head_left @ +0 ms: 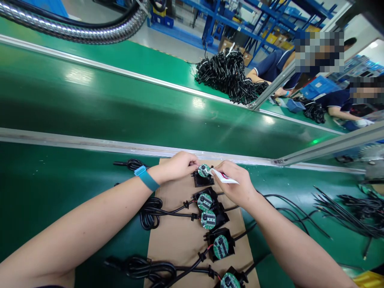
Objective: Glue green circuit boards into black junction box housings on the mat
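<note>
Both bare forearms extend forward and converge: bare left hand [177, 166] palm-down, fingers curled, tips pinched together; bare right hand [235, 184] closed in a loose fist, knuckles up, just beside the left.

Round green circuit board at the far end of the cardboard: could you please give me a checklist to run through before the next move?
1. Round green circuit board seated in its black square housing: ok.
2. Left hand touching that board's edge: ok.
3. Small white tube gripped in right hand: ok.
4. Tube tip at the board's rim: ok.
5. Anything out of the tube yet: cannot tell.
6. Housing lying on the brown cardboard sheet: ok.
</note>
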Motion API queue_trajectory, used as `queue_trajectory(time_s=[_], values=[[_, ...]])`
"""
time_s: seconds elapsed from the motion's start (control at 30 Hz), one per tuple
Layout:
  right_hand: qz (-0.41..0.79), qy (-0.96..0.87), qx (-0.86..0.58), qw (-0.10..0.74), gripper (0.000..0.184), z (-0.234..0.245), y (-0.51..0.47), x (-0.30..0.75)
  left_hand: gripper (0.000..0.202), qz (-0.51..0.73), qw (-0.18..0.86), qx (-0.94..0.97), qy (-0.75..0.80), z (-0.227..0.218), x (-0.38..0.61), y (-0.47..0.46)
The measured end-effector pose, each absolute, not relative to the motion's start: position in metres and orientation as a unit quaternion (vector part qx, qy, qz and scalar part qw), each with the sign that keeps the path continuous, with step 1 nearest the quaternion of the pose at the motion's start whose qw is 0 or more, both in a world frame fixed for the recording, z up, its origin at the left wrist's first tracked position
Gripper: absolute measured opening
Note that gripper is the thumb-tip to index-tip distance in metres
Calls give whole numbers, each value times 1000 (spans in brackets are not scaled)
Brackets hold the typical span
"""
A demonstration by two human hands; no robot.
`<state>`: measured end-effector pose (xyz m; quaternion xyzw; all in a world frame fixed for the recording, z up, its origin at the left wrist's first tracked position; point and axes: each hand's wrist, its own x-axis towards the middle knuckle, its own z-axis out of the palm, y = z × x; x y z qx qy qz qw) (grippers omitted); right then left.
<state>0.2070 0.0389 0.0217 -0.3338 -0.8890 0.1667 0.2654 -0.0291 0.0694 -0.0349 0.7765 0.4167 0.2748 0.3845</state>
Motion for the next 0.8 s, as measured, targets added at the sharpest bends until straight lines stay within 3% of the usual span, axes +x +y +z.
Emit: queue_trajectory(time_s=[0.4,0.8], values=[[175,-878,-318,312,14,25,39,204,18,273,385,773,423,-33,-28,69],[147,-906,-312,247,15,20,48,186,16,259,380,771,440,-32,-28,69]])
